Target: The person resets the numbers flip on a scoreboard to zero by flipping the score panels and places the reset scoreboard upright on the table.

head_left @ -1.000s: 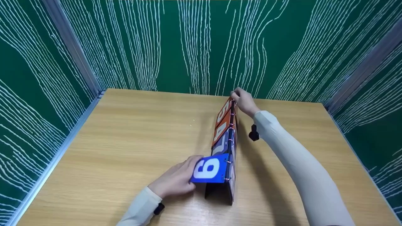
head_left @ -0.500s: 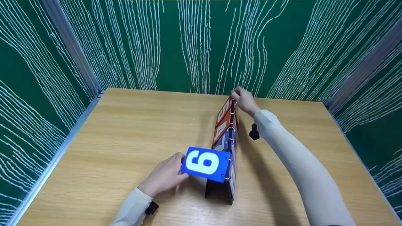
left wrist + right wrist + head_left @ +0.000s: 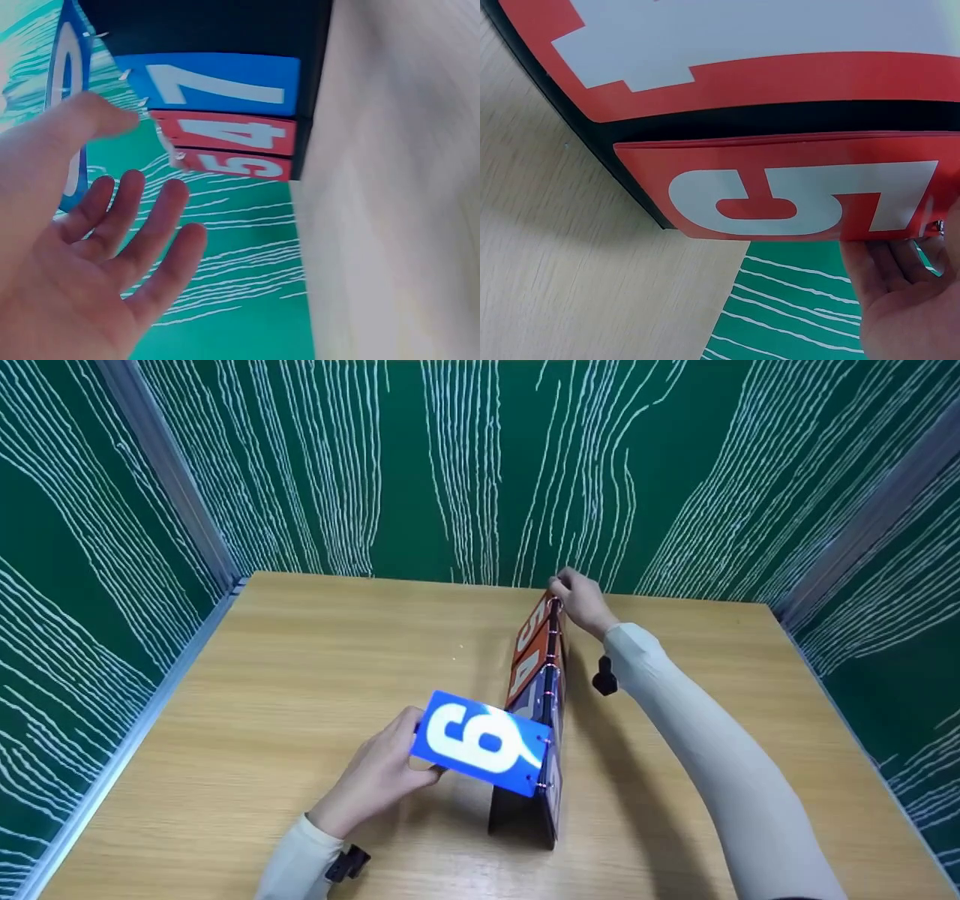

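Note:
A flip scoreboard with a black folding stand and ringed number cards stands on the table. A blue card marked with a white 6 is raised out from its near end. My left hand supports this card's free end from below. In the left wrist view, the left hand has its fingers spread and loosely bent, the thumb overlapping the raised card. At the far end, my right hand holds the scoreboard's top corner. In the right wrist view, its fingers reach behind the red card marked 5.
A light wooden table lies under the scoreboard. Green walls with wavy white lines rise around it, joined by metal posts. Black wrist cameras hang at both sleeves.
My left hand has moved left and away from the stand, and the blue card has swung upward with its free end higher. The right hand stays at the far corner.

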Motion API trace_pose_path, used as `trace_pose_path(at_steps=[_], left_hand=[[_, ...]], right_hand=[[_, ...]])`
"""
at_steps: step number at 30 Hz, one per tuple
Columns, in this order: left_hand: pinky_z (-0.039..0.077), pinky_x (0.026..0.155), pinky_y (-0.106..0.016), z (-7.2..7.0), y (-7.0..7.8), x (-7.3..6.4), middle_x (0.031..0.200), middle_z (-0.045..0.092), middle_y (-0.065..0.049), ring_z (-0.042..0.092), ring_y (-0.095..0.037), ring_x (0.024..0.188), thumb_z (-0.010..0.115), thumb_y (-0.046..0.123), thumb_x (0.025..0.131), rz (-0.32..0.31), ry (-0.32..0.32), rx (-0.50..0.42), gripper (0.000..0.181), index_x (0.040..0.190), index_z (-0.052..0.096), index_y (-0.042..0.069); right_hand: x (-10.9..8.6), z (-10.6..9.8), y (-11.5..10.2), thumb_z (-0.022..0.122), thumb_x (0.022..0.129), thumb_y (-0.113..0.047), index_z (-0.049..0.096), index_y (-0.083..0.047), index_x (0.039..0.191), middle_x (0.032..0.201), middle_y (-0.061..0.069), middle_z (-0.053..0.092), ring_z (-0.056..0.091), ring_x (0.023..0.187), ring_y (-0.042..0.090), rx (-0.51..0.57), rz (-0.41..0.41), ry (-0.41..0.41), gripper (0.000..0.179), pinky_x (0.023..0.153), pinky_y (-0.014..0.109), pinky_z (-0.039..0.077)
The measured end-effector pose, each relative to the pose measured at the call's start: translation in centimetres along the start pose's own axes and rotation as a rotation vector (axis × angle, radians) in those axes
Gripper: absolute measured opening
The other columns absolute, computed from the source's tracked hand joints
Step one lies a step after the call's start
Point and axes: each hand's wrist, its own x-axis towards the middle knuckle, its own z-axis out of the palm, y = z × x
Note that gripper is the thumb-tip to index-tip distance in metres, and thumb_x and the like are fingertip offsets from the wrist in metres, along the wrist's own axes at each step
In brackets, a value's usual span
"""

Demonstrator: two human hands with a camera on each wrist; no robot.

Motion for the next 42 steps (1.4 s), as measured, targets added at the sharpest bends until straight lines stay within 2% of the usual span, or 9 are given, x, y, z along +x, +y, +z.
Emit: trace_pose_path(at_steps=[3, 6, 10, 17, 23, 30, 34, 38, 42], left_hand=[[0.059, 0.091, -0.039, -0.7, 0.5, -0.2, 0.119, 0.063, 0.000, 0.065, -0.017, 0.109, 0.091, 0.027, 0.075, 0.024, 0.027, -0.091, 0.068, 0.127, 0.051, 0.012], [0.057, 0.090, -0.036, -1.4, 1.2, -0.2, 0.124, 0.061, 0.004, 0.061, -0.013, 0.110, 0.092, 0.037, 0.072, -0.011, 0.013, -0.186, 0.075, 0.130, 0.051, 0.017], [0.054, 0.093, -0.039, -1.8, 2.0, 0.1, 0.130, 0.061, 0.003, 0.057, -0.015, 0.113, 0.090, 0.043, 0.074, -0.048, 0.003, -0.241, 0.076, 0.134, 0.050, 0.018], [0.048, 0.112, -0.050, -1.2, 3.5, 0.5, 0.144, 0.057, -0.009, 0.056, -0.027, 0.133, 0.081, 0.045, 0.084, -0.037, -0.008, -0.326, 0.083, 0.150, 0.043, 0.012], [0.044, 0.113, -0.048, -0.3, 4.7, 1.0, 0.152, 0.050, -0.013, 0.051, -0.031, 0.140, 0.079, 0.039, 0.088, 0.033, -0.023, -0.388, 0.088, 0.157, 0.033, 0.009], [0.049, 0.111, -0.045, 0.3, 6.2, 1.5, 0.143, 0.058, -0.013, 0.059, -0.025, 0.131, 0.075, 0.032, 0.093, 0.187, -0.021, -0.337, 0.073, 0.150, 0.038, 0.007], [0.054, 0.105, -0.041, 0.6, 7.2, 1.8, 0.137, 0.063, -0.011, 0.062, -0.021, 0.124, 0.073, 0.036, 0.094, 0.258, -0.022, -0.238, 0.071, 0.149, 0.040, 0.007], [0.059, 0.094, -0.036, 0.9, 7.9, 2.1, 0.130, 0.067, -0.010, 0.064, -0.019, 0.113, 0.072, 0.039, 0.093, 0.331, 0.002, -0.136, 0.065, 0.143, 0.046, 0.007], [0.060, 0.093, -0.036, 1.5, 8.2, 2.3, 0.132, 0.065, -0.011, 0.065, -0.021, 0.116, 0.073, 0.038, 0.093, 0.428, 0.034, -0.073, 0.060, 0.139, 0.046, 0.009]], right_hand=[[0.1, -0.1, -0.2, 0.041, 0.109, -0.030, 0.054, -0.005, 0.123, 0.112, 0.011, 0.056, 0.053, 0.099, 0.024, 0.000, -0.012, 0.009, 0.032, 0.083, 0.034, 0.044], [0.2, -0.1, -0.2, 0.042, 0.109, -0.030, 0.054, -0.006, 0.121, 0.110, 0.010, 0.056, 0.053, 0.098, 0.023, 0.000, -0.011, 0.011, 0.030, 0.082, 0.033, 0.044], [0.2, -0.1, -0.1, 0.042, 0.109, -0.032, 0.054, -0.006, 0.121, 0.110, 0.011, 0.056, 0.054, 0.098, 0.023, 0.002, -0.010, 0.007, 0.031, 0.083, 0.033, 0.045], [0.2, -0.3, 0.0, 0.041, 0.109, -0.033, 0.053, -0.004, 0.128, 0.117, 0.013, 0.058, 0.057, 0.104, 0.025, 0.003, -0.005, -0.008, 0.037, 0.088, 0.035, 0.047], [0.1, -0.7, 0.0, 0.041, 0.109, -0.033, 0.053, -0.004, 0.128, 0.118, 0.014, 0.058, 0.057, 0.103, 0.025, 0.006, 0.001, 0.003, 0.037, 0.087, 0.035, 0.048], [0.2, -0.4, 0.2, 0.042, 0.108, -0.033, 0.055, -0.005, 0.123, 0.111, 0.011, 0.056, 0.054, 0.100, 0.024, -0.009, -0.001, 0.007, 0.034, 0.083, 0.034, 0.045], [0.3, -0.2, 0.3, 0.042, 0.108, -0.031, 0.055, -0.006, 0.120, 0.109, 0.010, 0.056, 0.054, 0.098, 0.024, -0.018, -0.003, 0.007, 0.031, 0.082, 0.033, 0.044], [0.5, -0.1, 0.3, 0.042, 0.108, -0.030, 0.055, -0.003, 0.121, 0.107, 0.011, 0.056, 0.054, 0.097, 0.024, -0.038, -0.023, 0.014, 0.032, 0.081, 0.033, 0.044], [0.5, 0.0, 0.3, 0.044, 0.107, -0.027, 0.056, -0.003, 0.116, 0.104, 0.011, 0.057, 0.054, 0.093, 0.024, -0.052, -0.045, 0.029, 0.028, 0.079, 0.032, 0.044]])
